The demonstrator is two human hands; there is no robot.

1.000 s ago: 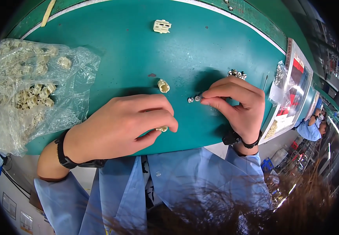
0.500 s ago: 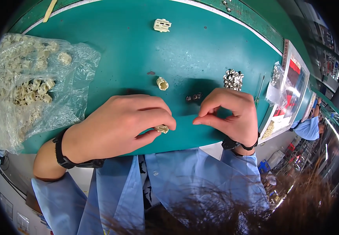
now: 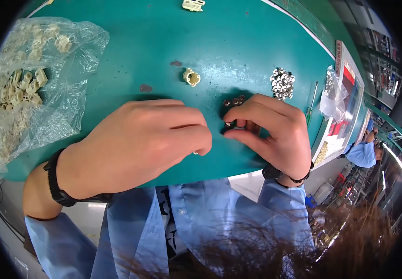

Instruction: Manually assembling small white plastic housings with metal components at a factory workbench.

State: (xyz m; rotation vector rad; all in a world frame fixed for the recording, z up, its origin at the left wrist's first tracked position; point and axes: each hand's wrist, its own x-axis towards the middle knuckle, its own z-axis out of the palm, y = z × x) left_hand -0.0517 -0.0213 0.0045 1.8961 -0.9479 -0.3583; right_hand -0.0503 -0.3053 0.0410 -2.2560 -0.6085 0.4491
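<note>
My left hand (image 3: 150, 142) is closed on a cream plastic connector housing (image 3: 195, 152); only a small tip of it shows under the index finger. To its right, my right hand (image 3: 270, 130) is closed in a pinch, with a small shiny metal part (image 3: 227, 124) at the tips of thumb and index finger. Just beyond those fingers, several similar metal parts (image 3: 235, 101) lie on the green mat. Another cream housing (image 3: 191, 77), its round opening showing, stands on the mat beyond the gap between my hands.
A clear plastic bag (image 3: 66, 107) of cream housings spreads at the left. A pile of metal parts (image 3: 282, 83) lies at the right, near a screwdriver (image 3: 312, 103) and a small clear bag (image 3: 333, 100). A flat cream piece (image 3: 193, 5) lies at the far edge. Another person (image 3: 364, 153) is at the right.
The view has shifted, so things on the mat sit higher in the picture. My right hand has come nearer the loose metal parts; the housing in my left hand is more hidden now.
</note>
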